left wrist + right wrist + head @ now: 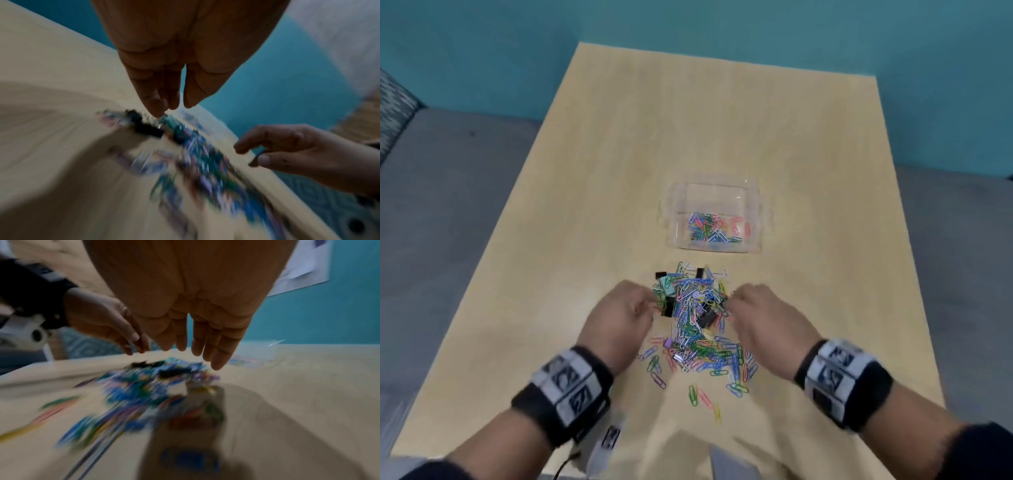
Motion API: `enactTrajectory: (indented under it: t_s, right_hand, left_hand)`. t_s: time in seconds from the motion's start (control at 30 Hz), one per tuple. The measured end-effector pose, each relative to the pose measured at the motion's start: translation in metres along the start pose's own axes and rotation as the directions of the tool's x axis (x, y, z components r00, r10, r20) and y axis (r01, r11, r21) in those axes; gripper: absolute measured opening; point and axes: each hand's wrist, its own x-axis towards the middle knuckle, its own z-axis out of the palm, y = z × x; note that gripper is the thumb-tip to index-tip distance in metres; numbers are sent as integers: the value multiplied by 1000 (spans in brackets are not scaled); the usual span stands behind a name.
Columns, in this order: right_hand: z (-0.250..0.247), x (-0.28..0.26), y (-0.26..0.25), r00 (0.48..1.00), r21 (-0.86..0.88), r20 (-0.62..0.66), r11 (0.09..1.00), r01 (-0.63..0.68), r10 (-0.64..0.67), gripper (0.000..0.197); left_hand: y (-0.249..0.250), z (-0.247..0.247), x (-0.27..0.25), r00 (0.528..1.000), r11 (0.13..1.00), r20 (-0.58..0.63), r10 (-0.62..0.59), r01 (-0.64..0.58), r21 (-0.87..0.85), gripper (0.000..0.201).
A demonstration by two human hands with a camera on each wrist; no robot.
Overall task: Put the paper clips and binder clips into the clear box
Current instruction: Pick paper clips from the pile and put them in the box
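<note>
A heap of coloured paper clips (693, 318) with several black binder clips (667, 306) lies on the wooden table (722, 120), just in front of the clear box (677, 192). The box holds a small layer of paper clips (709, 226). My left hand (649, 303) touches the heap's left edge, fingers straight and pointing down (158, 112). My right hand (734, 301) is at the heap's right edge, its straight fingers (218, 365) just above the clips. Neither hand plainly holds anything. The heap (195, 154) (156, 386) is blurred in both wrist views.
Loose paper clips (703, 397) trail from the heap toward the table's near edge. A grey seat (455, 192) flanks the table on the left, and a teal wall (722, 27) stands behind it. The box (252, 356) shows faintly beyond my right fingers.
</note>
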Motion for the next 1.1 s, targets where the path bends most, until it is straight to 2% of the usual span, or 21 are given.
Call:
enactTrajectory:
  t_s: [0.07, 0.17, 0.3, 0.4, 0.5, 0.57, 0.63, 0.73, 0.8, 0.87, 0.93, 1.0, 1.1]
  right_hand:
    - [22, -17, -8, 991, -59, 97, 993, 98, -93, 31]
    - [36, -21, -16, 975, -97, 151, 979, 179, -163, 50]
    - [42, 0, -29, 950, -148, 174, 947, 284, -257, 54]
    - [44, 8, -34, 945, -221, 209, 929, 297, -252, 55]
    - [44, -2, -33, 972, -230, 184, 955, 188, -147, 60]
    - [47, -14, -30, 984, -224, 169, 970, 98, -61, 62]
    - [53, -28, -29, 986, -210, 164, 976, 65, -31, 61]
    - [60, -47, -27, 990, -91, 138, 995, 44, -31, 47]
    - [59, -58, -22, 999, 20, 29, 999, -45, 45, 47]
    - [60, -71, -15, 967, 127, -67, 964, -235, 245, 47]
    - [63, -82, -14, 899, 180, -53, 890, -419, 434, 47]
    - [67, -84, -19, 882, 183, -18, 869, -460, 471, 52]
    - [73, -73, -38, 923, 168, 34, 908, -384, 384, 71]
  left_hand:
    - [-14, 14, -33, 994, 991, 59, 95, -100, 91, 17]
    - [-28, 31, -57, 990, 972, 102, 97, -117, 206, 26]
    - [-23, 47, -55, 979, 956, 104, 173, -193, 223, 53]
    - [-14, 51, -44, 960, 901, 181, 213, -265, 344, 57]
    - [-14, 49, -41, 961, 878, 190, 199, -261, 400, 50]
    - [-19, 47, -44, 972, 894, 164, 167, -220, 391, 41]
    - [-27, 46, -50, 981, 916, 133, 140, -180, 359, 34]
    - [-37, 43, -63, 991, 950, 96, 95, -119, 290, 22]
    - [-43, 40, -73, 997, 966, 61, 56, -70, 250, 17]
    - [-48, 40, -81, 1000, 975, 26, 11, -17, 220, 21]
    - [-48, 42, -87, 999, 981, 23, -29, 25, 193, 30]
    - [-41, 48, -91, 997, 984, 59, -43, 32, 175, 37]
    - [-22, 59, -94, 995, 987, 99, -22, 5, 163, 47]
